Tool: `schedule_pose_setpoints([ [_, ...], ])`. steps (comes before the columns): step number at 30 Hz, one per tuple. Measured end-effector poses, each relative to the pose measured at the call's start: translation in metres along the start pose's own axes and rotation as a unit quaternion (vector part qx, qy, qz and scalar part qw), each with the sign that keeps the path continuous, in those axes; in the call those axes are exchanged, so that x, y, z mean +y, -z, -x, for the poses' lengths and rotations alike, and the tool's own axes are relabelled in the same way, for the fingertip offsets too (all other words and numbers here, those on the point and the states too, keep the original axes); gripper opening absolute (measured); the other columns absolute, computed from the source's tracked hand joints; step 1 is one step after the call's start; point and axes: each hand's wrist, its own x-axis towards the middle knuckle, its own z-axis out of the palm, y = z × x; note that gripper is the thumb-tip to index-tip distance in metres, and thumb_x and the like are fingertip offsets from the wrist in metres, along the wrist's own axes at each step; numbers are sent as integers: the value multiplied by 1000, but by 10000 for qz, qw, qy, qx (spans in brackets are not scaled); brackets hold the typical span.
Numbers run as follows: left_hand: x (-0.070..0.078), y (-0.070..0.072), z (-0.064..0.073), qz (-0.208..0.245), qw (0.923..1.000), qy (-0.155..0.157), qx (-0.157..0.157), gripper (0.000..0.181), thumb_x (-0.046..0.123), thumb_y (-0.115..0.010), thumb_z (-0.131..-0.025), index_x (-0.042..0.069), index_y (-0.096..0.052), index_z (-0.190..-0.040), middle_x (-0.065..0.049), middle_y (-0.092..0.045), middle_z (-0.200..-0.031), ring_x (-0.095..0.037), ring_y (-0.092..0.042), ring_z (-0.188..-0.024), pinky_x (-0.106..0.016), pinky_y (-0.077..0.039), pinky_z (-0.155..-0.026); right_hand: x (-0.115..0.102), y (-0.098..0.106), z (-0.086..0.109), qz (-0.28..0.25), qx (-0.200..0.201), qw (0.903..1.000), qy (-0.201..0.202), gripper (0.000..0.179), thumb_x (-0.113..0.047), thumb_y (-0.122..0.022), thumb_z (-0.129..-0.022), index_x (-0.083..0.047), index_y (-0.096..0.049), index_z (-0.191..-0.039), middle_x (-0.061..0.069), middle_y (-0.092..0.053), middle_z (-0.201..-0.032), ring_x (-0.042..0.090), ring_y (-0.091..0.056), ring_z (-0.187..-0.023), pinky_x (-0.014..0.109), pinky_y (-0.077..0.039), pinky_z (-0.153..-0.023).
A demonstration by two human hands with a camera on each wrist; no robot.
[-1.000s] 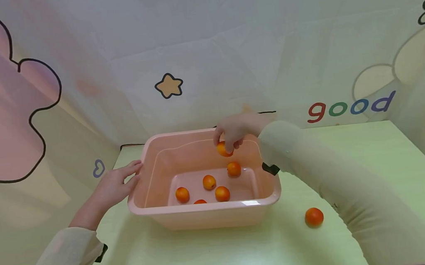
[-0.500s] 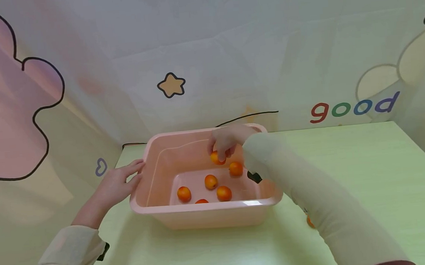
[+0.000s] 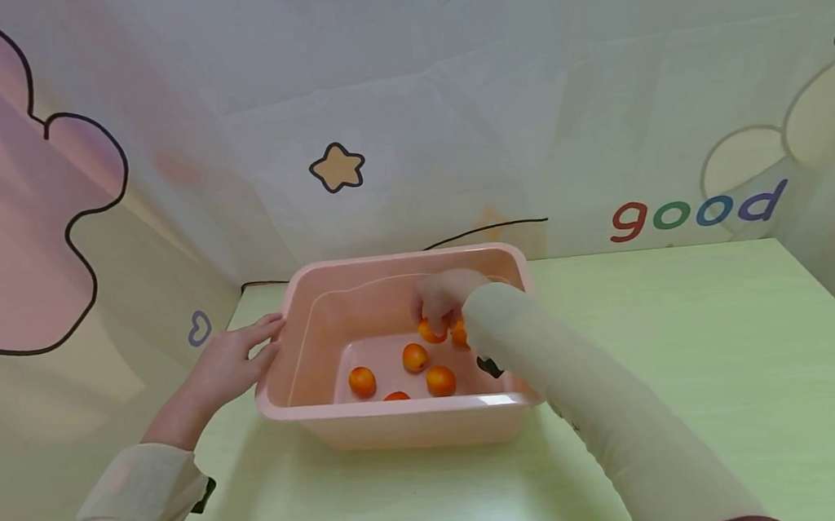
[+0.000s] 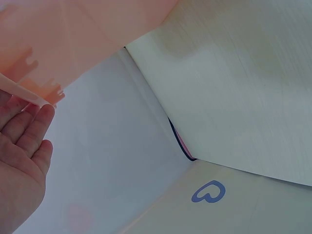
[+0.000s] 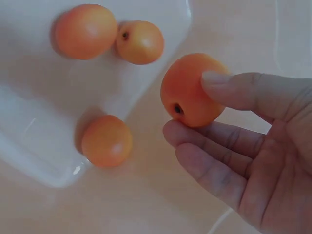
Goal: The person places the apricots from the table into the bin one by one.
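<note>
My right hand [image 3: 450, 295] is down inside the pink plastic basin [image 3: 399, 407], at its back right. In the right wrist view, thumb and fingers pinch a smooth, round orange fruit [image 5: 192, 90] with a dark stem hole. It hangs over the basin's sloping inner wall. Other such fruits lie below: one fruit [image 5: 107, 141] nearest the hand, a second fruit [image 5: 86, 31] and a third fruit [image 5: 140, 42] side by side. My left hand [image 3: 230, 361] touches the basin's left rim with extended fingers; in the left wrist view, its fingertips [image 4: 45, 114] lie against the rim's underside.
Inside the basin, the head view also has one fruit [image 3: 362, 382] at the left and another fruit [image 3: 396, 395] partly hidden by the front rim. The basin stands on a pale green table [image 3: 687, 313], before a printed cloth backdrop [image 3: 415, 130]. My right sleeve [image 3: 591, 410] crosses the basin's right side.
My right hand has moved down and slightly left into the basin with the fruit. The right forearm has swung left and now hides the fruit on the table. The left hand stays at the rim.
</note>
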Motion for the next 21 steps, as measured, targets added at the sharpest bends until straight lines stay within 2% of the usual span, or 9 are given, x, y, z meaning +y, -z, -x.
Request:
schedule_pose_setpoints([
  [3,0,0,0,-36,10000,-18,15,42,16,-53,-87,2,-47,-127,-16,-45,-132,-11,-38,-51,-31,-38,-65,4,-4,-2,88,49,9999,66,33,-5,-62,-62,-21,-64,-90,7,-55,-89,26,-47,-79,34,-40,-49],
  [7,0,0,1,-29,10000,-32,16,42,16,-53,-87,2,-47,-127,-16,-45,-132,-11,-36,-50,-31,-38,-65,8,-10,-6,200,25,9997,125,36,0,-59,-60,-20,-64,-90,6,-54,-84,25,-44,-72,31,-35,-44],
  [10,0,0,1,-24,10000,-43,32,42,15,-53,-87,1,-47,-126,-16,-45,-131,-11,-34,-48,-30,-37,-63,8,-12,-10,131,75,9999,-21,37,0,-57,-59,-20,-65,-89,6,-55,-85,24,-42,-64,31,-31,-41],
  [12,0,0,1,-20,10000,-66,54,42,15,-53,-87,1,-48,-126,-17,-45,-131,-11,-33,-46,-29,-37,-62,8,-13,-12,331,92,9994,81,36,1,-58,-59,-19,-65,-88,6,-56,-88,22,-42,-62,29,-32,-41],
  [16,-1,0,0,-49,9999,-95,89,41,15,-53,-87,1,-48,-126,-17,-46,-130,-11,-36,-49,-30,-37,-63,9,-15,-15,346,171,9992,72,33,-2,-59,-59,-18,-65,-86,5,-55,-88,23,-44,-63,30,-32,-41],
  [19,-1,0,0,-56,9999,-70,67,41,15,-52,-87,1,-48,-126,-16,-46,-131,-11,-38,-53,-32,-37,-66,14,-17,-11,-159,314,9991,-247,29,-6,-56,-56,-19,-65,-80,4,-53,-79,24,-46,-72,34,-32,-42],
  [21,-1,0,0,-32,10000,-48,43,42,15,-52,-87,1,-47,-126,-16,-45,-131,-11,-38,-53,-32,-38,-66,16,-18,-6,-410,387,9979,-317,24,-8,-52,-55,-19,-62,-74,3,-51,-72,23,-45,-73,33,-29,-42],
])
